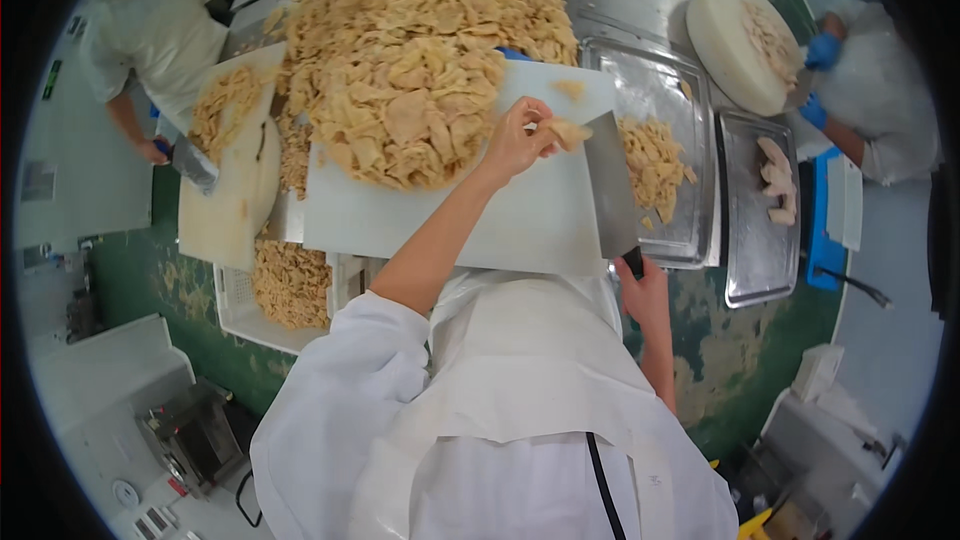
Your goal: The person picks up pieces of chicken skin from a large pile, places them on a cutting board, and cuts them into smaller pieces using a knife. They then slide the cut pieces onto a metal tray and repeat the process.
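Observation:
My left hand (522, 143) reaches over the white cutting board (450, 230) and pinches a small piece of pale yellow chicken skin (570, 134). The wide blade of a cleaver (612, 185) stands beside that piece, at the board's right edge. My right hand (645, 290) is wrapped round the cleaver's black handle, near the board's front right corner. A large heap of chicken skin (400, 110) covers the board's left part and the table beyond. Another small scrap (569, 89) lies on the board above my left hand.
Right of the board, a metal tray (700, 180) holds cut pieces; a second tray (745, 285) holds a few pale pieces. At left, a co-worker holds a cleaver (195, 165) by another board (215, 230). A gloved co-worker stands right, by a round board (715, 20). A white crate (235, 310) stands below left.

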Available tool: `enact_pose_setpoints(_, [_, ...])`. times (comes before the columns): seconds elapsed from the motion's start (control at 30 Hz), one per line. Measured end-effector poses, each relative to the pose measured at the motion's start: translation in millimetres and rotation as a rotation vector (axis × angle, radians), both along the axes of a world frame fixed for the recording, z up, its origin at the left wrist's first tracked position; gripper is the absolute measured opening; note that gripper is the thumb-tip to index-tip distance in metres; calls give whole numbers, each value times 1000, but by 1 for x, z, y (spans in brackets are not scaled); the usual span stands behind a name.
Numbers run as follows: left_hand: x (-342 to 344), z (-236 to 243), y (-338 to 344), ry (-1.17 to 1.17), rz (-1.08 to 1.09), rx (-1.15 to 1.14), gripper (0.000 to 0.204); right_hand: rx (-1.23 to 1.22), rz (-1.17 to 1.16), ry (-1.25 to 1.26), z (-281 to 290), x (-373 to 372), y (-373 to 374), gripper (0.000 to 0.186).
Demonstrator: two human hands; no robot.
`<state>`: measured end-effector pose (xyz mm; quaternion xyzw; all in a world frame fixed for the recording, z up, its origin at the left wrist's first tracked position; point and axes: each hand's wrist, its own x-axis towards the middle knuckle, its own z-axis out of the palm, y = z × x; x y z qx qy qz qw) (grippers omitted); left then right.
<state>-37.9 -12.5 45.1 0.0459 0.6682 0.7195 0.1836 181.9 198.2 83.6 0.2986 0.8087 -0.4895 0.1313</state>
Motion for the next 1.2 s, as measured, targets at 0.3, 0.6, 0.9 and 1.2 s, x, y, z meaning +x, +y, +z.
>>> enact_pose_setpoints(0.3, [9,-27,20,484,-77,-491,26,11,-65,-6,-9,14,1,29])
enact_pose_setpoints(0.6, [51,-51,-21,820,34,-723,21,370,150,163,16,12,-12,27])
enact_pose_setpoints(0.9, [54,-58,-29,790,120,-604,15,495,255,152,33,-1,-30,22])
enact_pose_setpoints(1.2, [56,-57,-31,836,121,-639,14,498,279,91,26,5,-31,23])
